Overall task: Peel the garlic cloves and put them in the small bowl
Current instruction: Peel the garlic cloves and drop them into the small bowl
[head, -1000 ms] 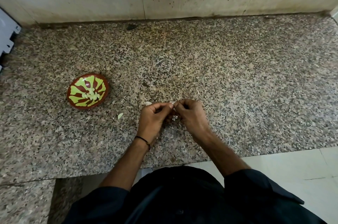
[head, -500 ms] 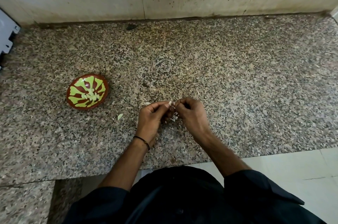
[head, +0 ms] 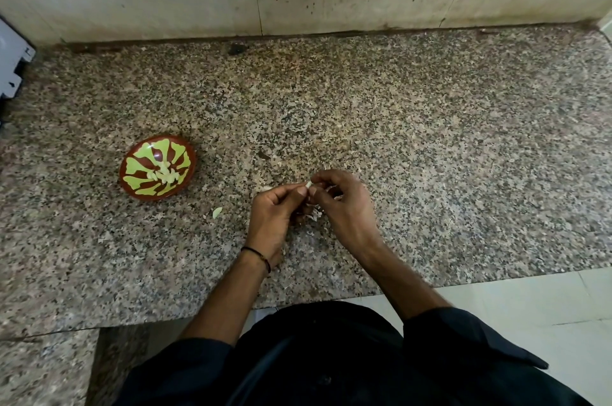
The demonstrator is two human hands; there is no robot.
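Both hands meet low over the granite counter (head: 430, 140), near its front edge. Left hand (head: 275, 207): fingers curled, thumb and forefinger pinching a garlic clove (head: 308, 184). Right hand (head: 344, 203): fingertips nipped onto the same clove's tip. The clove looks tiny, light and firm, likely slick once bare; the papery skin should tear easily, so best nip it at the tip. Skin scraps (head: 316, 214) lie under the hands. Farther left, well apart, the small bowl (head: 155, 198) holds peeled cloves (head: 164, 175).

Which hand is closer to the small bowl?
Left. The left hand is just right of the bowl; the right hand is farther right, beyond the left one.
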